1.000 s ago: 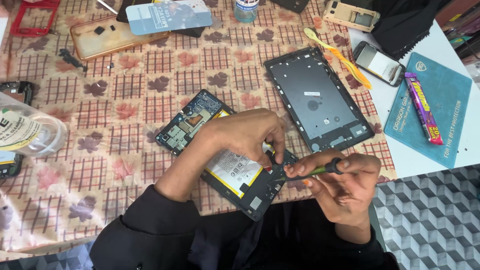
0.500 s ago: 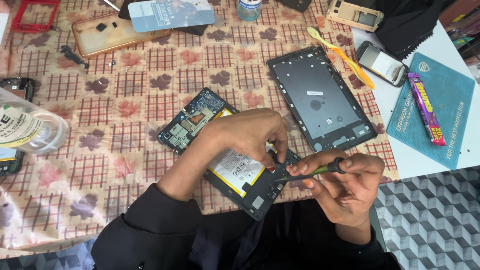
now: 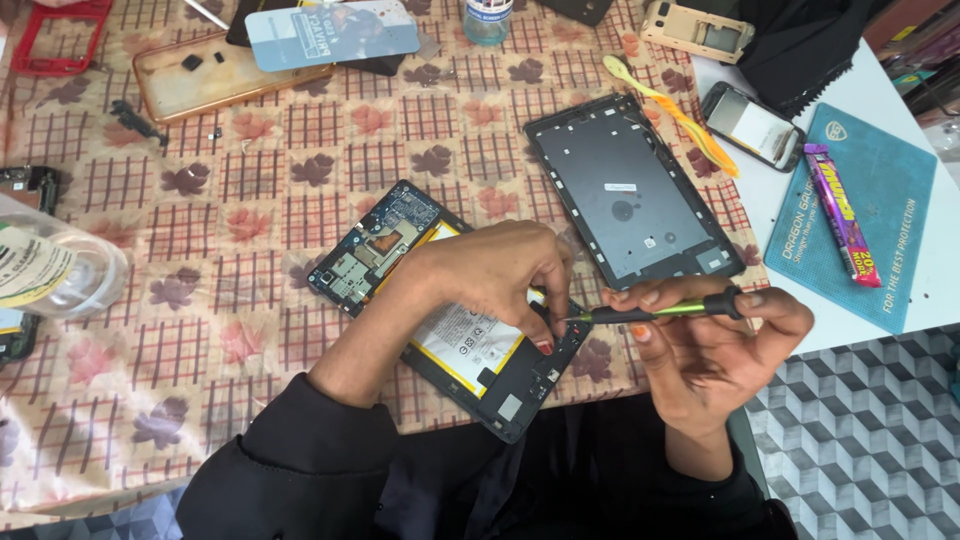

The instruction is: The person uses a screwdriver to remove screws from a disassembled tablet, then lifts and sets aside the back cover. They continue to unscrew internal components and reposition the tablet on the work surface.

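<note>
An opened tablet [image 3: 395, 245] lies diagonally on the patterned tablecloth, its circuit board and white battery exposed. My left hand [image 3: 495, 275] rests on its middle, fingers pressing near the right edge. My right hand [image 3: 715, 340] grips a small screwdriver [image 3: 655, 311] with a black and green handle, held nearly level, its tip at the tablet's lower right edge beside my left fingertips. The dark back cover [image 3: 630, 195] lies apart, up and to the right.
A clear plastic container [image 3: 55, 270] lies at the left. Phone cases [image 3: 215, 75], a bottle [image 3: 488, 15] and a beige frame [image 3: 697, 30] sit along the far edge. A yellow pry tool [image 3: 675, 115], a phone [image 3: 752, 125] and a teal mat [image 3: 860, 215] with a candy bar are at right.
The screwdriver has stayed at the tablet's lower right edge, shifting only slightly. My left hand stays on the tablet.
</note>
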